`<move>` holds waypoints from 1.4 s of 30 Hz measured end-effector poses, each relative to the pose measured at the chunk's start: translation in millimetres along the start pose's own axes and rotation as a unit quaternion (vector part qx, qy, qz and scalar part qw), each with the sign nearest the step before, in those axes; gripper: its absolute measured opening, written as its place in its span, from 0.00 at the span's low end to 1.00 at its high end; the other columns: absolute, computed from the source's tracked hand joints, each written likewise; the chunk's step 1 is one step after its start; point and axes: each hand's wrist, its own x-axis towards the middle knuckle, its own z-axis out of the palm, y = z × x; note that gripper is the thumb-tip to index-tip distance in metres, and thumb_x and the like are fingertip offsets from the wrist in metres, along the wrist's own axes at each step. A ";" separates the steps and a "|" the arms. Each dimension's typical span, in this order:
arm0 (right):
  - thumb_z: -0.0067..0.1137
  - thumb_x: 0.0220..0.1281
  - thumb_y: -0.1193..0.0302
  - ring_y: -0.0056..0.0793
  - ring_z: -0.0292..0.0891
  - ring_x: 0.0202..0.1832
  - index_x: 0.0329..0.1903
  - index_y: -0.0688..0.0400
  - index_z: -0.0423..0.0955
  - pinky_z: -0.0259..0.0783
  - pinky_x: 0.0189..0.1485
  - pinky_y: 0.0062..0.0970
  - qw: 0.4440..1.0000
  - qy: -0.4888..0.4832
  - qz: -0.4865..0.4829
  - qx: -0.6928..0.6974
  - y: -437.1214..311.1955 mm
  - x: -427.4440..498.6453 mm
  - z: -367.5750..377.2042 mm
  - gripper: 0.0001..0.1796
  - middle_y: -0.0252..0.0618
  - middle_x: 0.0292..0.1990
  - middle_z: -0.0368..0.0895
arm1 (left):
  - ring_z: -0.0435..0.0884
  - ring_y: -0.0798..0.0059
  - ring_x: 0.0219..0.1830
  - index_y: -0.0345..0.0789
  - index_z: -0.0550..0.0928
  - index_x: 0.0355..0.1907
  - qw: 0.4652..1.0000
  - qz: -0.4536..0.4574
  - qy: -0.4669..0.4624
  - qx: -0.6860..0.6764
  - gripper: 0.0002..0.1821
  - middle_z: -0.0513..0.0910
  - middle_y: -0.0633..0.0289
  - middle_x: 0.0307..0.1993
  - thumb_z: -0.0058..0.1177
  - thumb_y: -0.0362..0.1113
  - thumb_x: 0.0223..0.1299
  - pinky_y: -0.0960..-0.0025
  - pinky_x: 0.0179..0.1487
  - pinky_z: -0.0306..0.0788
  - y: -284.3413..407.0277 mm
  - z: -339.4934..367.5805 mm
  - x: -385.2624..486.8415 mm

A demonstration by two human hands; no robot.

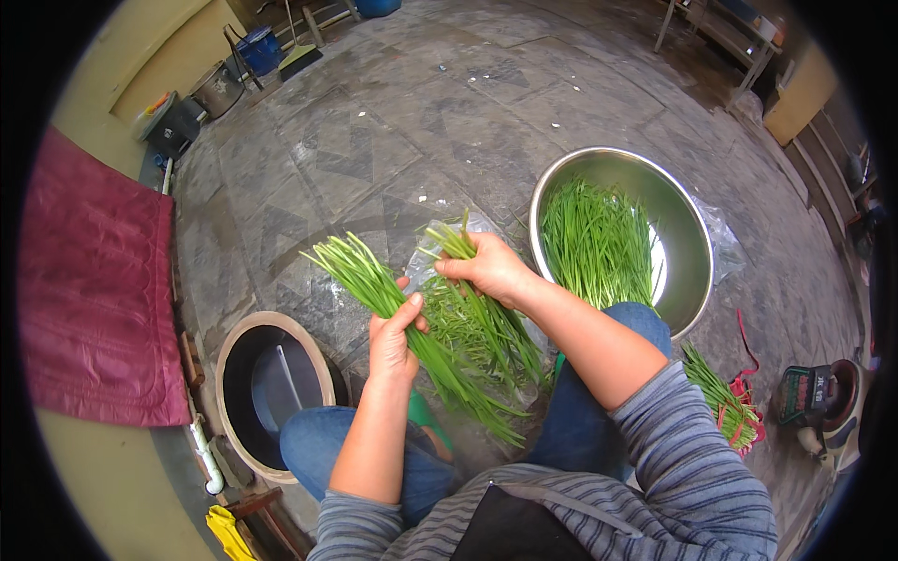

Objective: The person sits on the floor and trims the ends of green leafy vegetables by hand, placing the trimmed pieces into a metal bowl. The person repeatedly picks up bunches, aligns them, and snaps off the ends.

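My left hand (398, 329) is closed around a bunch of long green chives (365, 280), their pale ends pointing up and left. Just to its right, my right hand (484, 266) grips a smaller bunch of chives (505, 336), whose leaves hang down toward my knees. Below both hands, loose green trimmings (449, 315) lie on a clear plastic bag (421, 263) on the floor. A large stainless steel basin (691, 210) at the right holds a heap of chives (596, 238). Another bundle of chives (715, 400), with red ties, lies beside my right leg.
A dark round tub (231, 343) with a pale rim stands by my left knee. Digital scales (807, 400) sit at the far right. A maroon quilted cover (105, 280) hangs on the left wall. Buckets, a pot (217, 91) and a broom (300, 59) stand at the upper left.
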 end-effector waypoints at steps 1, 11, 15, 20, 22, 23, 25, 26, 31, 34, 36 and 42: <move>0.62 0.53 0.71 0.16 0.68 0.22 0.34 0.62 0.74 0.64 0.24 0.20 1.000 -0.012 -0.001 -0.014 4.4 -0.6 4.8 0.09 0.32 0.23 0.75 | 0.72 0.79 0.24 0.30 0.66 0.56 1.000 0.012 -0.008 0.004 0.31 0.77 0.62 0.34 0.63 0.28 0.48 0.76 0.28 0.67 0.4 0.9 -0.2; 0.64 0.51 0.72 0.16 0.71 0.27 0.38 0.64 0.77 0.67 0.26 0.20 0.996 -0.068 0.024 -0.055 7.9 -9.4 18.1 0.12 0.33 0.28 0.79 | 0.72 0.80 0.22 0.29 0.72 0.44 0.995 0.091 0.019 0.031 0.21 0.77 0.61 0.31 0.62 0.25 0.47 0.79 0.26 0.66 3.8 5.0 -0.4; 0.62 0.51 0.73 0.18 0.71 0.22 0.36 0.64 0.76 0.66 0.23 0.22 0.993 -0.087 0.066 -0.044 2.5 -9.8 19.9 0.10 0.34 0.24 0.78 | 0.71 0.81 0.20 0.30 0.73 0.40 0.992 0.111 0.025 0.045 0.17 0.77 0.62 0.29 0.61 0.23 0.46 0.80 0.24 0.65 5.5 4.5 -0.8; 0.59 0.52 0.74 0.22 0.72 0.19 0.32 0.65 0.74 0.67 0.20 0.23 0.991 -0.103 0.083 -0.017 -0.7 -10.5 17.7 0.08 0.37 0.23 0.77 | 0.68 0.80 0.19 0.30 0.71 0.40 0.990 0.128 0.047 0.041 0.16 0.75 0.63 0.26 0.57 0.20 0.46 0.79 0.24 0.63 9.3 4.4 0.8; 0.59 0.53 0.73 0.23 0.72 0.18 0.31 0.66 0.74 0.67 0.19 0.23 0.990 -0.104 0.090 0.009 -1.1 -11.5 17.8 0.08 0.39 0.22 0.77 | 0.68 0.80 0.19 0.30 0.71 0.39 0.988 0.141 0.055 0.033 0.15 0.74 0.62 0.26 0.55 0.20 0.46 0.78 0.24 0.63 11.5 3.2 2.4; 0.58 0.53 0.73 0.23 0.72 0.19 0.31 0.66 0.73 0.67 0.19 0.22 0.990 -0.102 0.099 0.013 -1.3 -12.1 17.7 0.08 0.39 0.22 0.77 | 0.69 0.80 0.19 0.30 0.71 0.39 0.987 0.144 0.066 0.029 0.15 0.75 0.62 0.26 0.55 0.21 0.46 0.79 0.24 0.63 12.7 2.3 3.1; 0.57 0.53 0.73 0.24 0.73 0.19 0.31 0.67 0.73 0.68 0.19 0.23 0.989 -0.098 0.113 0.023 -2.2 -12.4 17.0 0.08 0.40 0.21 0.77 | 0.69 0.80 0.20 0.30 0.72 0.38 0.984 0.148 0.099 0.030 0.13 0.75 0.62 0.26 0.56 0.21 0.47 0.79 0.25 0.64 15.3 0.2 4.0; 0.56 0.54 0.73 0.24 0.73 0.19 0.32 0.67 0.74 0.68 0.19 0.23 0.988 -0.095 0.118 0.028 -2.8 -12.2 16.1 0.08 0.40 0.21 0.77 | 0.70 0.80 0.20 0.31 0.72 0.37 0.982 0.163 0.097 0.012 0.13 0.76 0.61 0.27 0.57 0.23 0.48 0.79 0.25 0.64 16.3 -0.5 4.2; 0.54 0.54 0.71 0.26 0.73 0.18 0.33 0.67 0.74 0.68 0.20 0.23 0.985 -0.110 0.135 -0.005 -2.5 -10.4 13.6 0.10 0.41 0.20 0.77 | 0.72 0.78 0.22 0.30 0.72 0.40 0.991 0.105 0.076 0.031 0.16 0.79 0.57 0.33 0.61 0.28 0.49 0.78 0.27 0.66 17.4 0.8 1.6; 0.54 0.54 0.71 0.26 0.73 0.17 0.34 0.67 0.74 0.68 0.20 0.23 0.982 -0.123 0.143 -0.011 1.3 -11.3 15.3 0.10 0.41 0.19 0.77 | 0.73 0.78 0.24 0.30 0.72 0.42 0.994 0.089 0.028 0.057 0.19 0.79 0.56 0.36 0.62 0.28 0.48 0.77 0.28 0.67 13.8 5.5 -1.4; 0.54 0.54 0.70 0.26 0.73 0.17 0.34 0.66 0.74 0.67 0.19 0.23 0.980 -0.138 0.146 -0.005 3.5 -11.7 17.0 0.10 0.41 0.19 0.77 | 0.73 0.79 0.23 0.28 0.72 0.43 0.994 0.090 0.006 0.060 0.21 0.79 0.56 0.35 0.63 0.26 0.46 0.78 0.28 0.67 12.3 7.0 -3.5; 0.56 0.53 0.74 0.23 0.71 0.17 0.34 0.65 0.73 0.67 0.19 0.23 0.981 -0.154 0.114 0.027 3.0 -12.4 17.7 0.08 0.39 0.19 0.75 | 0.70 0.80 0.20 0.30 0.73 0.38 0.991 0.111 0.024 0.066 0.13 0.77 0.61 0.27 0.59 0.26 0.48 0.78 0.25 0.63 12.1 3.2 -3.2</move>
